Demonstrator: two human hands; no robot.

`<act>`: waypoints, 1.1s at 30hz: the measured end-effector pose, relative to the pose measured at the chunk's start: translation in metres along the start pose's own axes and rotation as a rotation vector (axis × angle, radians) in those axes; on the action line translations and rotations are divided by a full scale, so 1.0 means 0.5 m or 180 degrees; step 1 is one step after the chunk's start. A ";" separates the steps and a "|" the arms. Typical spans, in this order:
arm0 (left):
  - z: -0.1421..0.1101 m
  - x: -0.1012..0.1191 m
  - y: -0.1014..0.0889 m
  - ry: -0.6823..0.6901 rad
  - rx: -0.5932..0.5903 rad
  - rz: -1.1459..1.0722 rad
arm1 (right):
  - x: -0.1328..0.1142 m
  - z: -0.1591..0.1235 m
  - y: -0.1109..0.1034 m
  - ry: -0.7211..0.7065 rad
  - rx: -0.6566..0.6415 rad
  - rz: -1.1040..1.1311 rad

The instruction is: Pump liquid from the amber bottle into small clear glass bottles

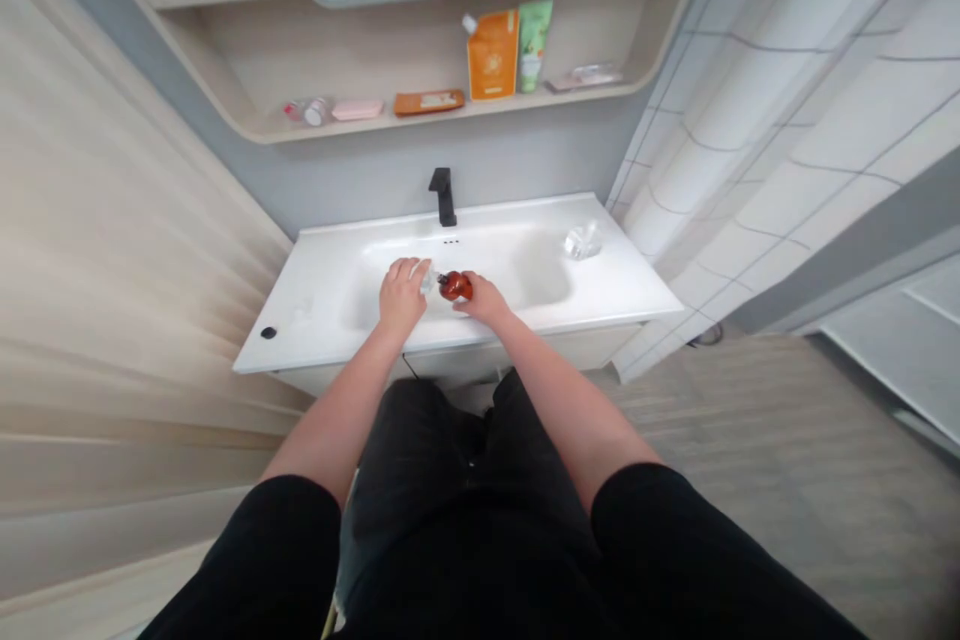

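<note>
Both my hands are over the basin of a white sink [330, 305]. My right hand [484, 300] is closed round a small brown bottle [455, 286], lying on its side and pointing left. My left hand [401, 295] is closed on a small clear piece [427, 277] at the bottle's neck; I cannot tell what it is. A black tap [442, 196] stands behind the basin.
A clear crumpled object [583, 241] lies on the sink's right side and a small dark disc [268, 332] at its left corner. A shelf [450, 115] above carries an orange pouch [493, 54], a green tube and flat packets. Tiled wall to the right, panelled wall to the left.
</note>
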State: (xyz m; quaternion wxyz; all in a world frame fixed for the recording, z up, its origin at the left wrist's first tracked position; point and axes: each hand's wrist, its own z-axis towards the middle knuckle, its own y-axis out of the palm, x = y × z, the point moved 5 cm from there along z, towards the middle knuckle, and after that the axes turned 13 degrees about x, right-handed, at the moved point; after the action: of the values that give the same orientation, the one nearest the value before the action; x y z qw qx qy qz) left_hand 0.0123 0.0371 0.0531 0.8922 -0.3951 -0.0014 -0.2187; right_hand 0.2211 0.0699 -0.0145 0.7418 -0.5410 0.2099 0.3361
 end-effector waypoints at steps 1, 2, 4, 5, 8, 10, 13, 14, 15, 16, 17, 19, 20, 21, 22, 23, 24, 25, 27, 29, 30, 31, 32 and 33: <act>0.003 0.002 -0.002 0.0010 -0.0005 0.0002 | 0.001 0.000 0.000 -0.0001 0.0018 0.0017; 0.006 0.003 -0.005 0.0017 -0.0020 -0.0004 | 0.001 0.000 0.000 -0.0006 0.0039 0.0037; 0.012 0.007 -0.009 0.0030 -0.0066 -0.0009 | 0.001 0.001 0.000 -0.0025 0.0083 0.0083; 0.016 0.009 -0.011 0.0038 -0.0081 -0.0002 | 0.001 0.001 0.000 -0.0038 0.0105 0.0108; 0.025 0.014 -0.016 0.0085 -0.0093 0.0039 | 0.001 0.002 -0.002 -0.0037 0.0174 0.0165; 0.030 0.017 -0.018 0.0107 -0.0096 0.0046 | 0.002 0.002 -0.003 -0.0030 0.0202 0.0196; 0.036 0.021 -0.020 0.0136 -0.0118 0.0069 | 0.002 0.002 -0.006 -0.0017 0.0230 0.0236; 0.038 0.022 -0.021 0.0148 -0.0129 0.0085 | 0.002 0.002 -0.006 -0.0009 0.0236 0.0247; 0.039 0.023 -0.022 0.0158 -0.0137 0.0098 | 0.003 0.002 -0.007 0.0001 0.0240 0.0258; 0.041 0.024 -0.023 0.0166 -0.0148 0.0104 | 0.003 0.002 -0.007 0.0016 0.0244 0.0272; 0.043 0.025 -0.023 0.0172 -0.0163 0.0103 | 0.004 0.002 -0.007 0.0030 0.0246 0.0289; 0.045 0.026 -0.025 0.0175 -0.0192 0.0090 | 0.005 0.002 -0.007 0.0057 0.0254 0.0328; 0.046 0.027 -0.025 0.0179 -0.0202 0.0089 | 0.005 0.002 -0.007 0.0069 0.0260 0.0346; 0.047 0.027 -0.026 0.0184 -0.0206 0.0094 | 0.005 0.001 -0.007 0.0076 0.0264 0.0360; 0.047 0.028 -0.027 0.0188 -0.0205 0.0102 | 0.005 0.001 -0.007 0.0075 0.0265 0.0371; 0.048 0.027 -0.027 0.0191 -0.0197 0.0111 | 0.005 0.001 -0.007 0.0074 0.0262 0.0378; 0.048 0.027 -0.028 0.0195 -0.0189 0.0119 | 0.005 0.001 -0.006 0.0076 0.0256 0.0381; 0.048 0.027 -0.028 0.0207 -0.0185 0.0126 | 0.006 0.001 -0.006 0.0079 0.0253 0.0381; 0.049 0.028 -0.030 0.0237 -0.0174 0.0145 | 0.007 0.002 -0.005 0.0078 0.0258 0.0382; 0.051 0.030 -0.032 0.0268 -0.0180 0.0181 | 0.008 0.003 -0.003 0.0058 0.0274 0.0399; 0.052 0.031 -0.033 0.0280 -0.0189 0.0205 | 0.008 0.004 -0.002 0.0039 0.0287 0.0418; 0.053 0.032 -0.034 0.0290 -0.0205 0.0230 | 0.009 0.005 -0.002 0.0022 0.0301 0.0440; 0.054 0.034 -0.035 0.0298 -0.0221 0.0253 | 0.010 0.006 -0.001 0.0010 0.0315 0.0465; 0.056 0.035 -0.037 0.0311 -0.0239 0.0275 | 0.011 0.007 0.000 0.0001 0.0331 0.0494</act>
State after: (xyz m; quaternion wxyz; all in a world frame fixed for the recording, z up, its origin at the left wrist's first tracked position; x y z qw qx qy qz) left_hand 0.0258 0.0390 0.0882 0.8843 -0.4169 0.0674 -0.1990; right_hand 0.2249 0.0744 -0.0171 0.7406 -0.4839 0.2684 0.3812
